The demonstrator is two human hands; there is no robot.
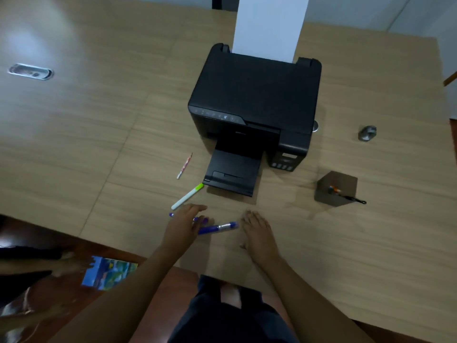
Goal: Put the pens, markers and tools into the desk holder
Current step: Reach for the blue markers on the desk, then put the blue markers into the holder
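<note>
A brown desk holder (pixel 342 180) stands on the table at the right, with an orange-tipped item and a black tool (pixel 356 200) sticking out of it. A thick blue marker (pixel 218 228) lies between my hands near the front edge. My left hand (pixel 184 225) hovers over a thin purple pen (pixel 171 214), fingers spread, partly hiding it. My right hand (pixel 258 232) rests flat on the table just right of the marker, holding nothing. A white marker with a green cap (pixel 188 196) and a thin red-patterned pen (pixel 184 166) lie farther back on the left.
A black printer (pixel 254 105) with white paper (pixel 269 26) in its feeder sits mid-table, its output tray (pixel 233 174) extended toward me. A small grey metal object (pixel 367 132) lies at the right. A cable grommet (pixel 31 71) is far left. A colourful booklet (pixel 108 272) lies on the floor.
</note>
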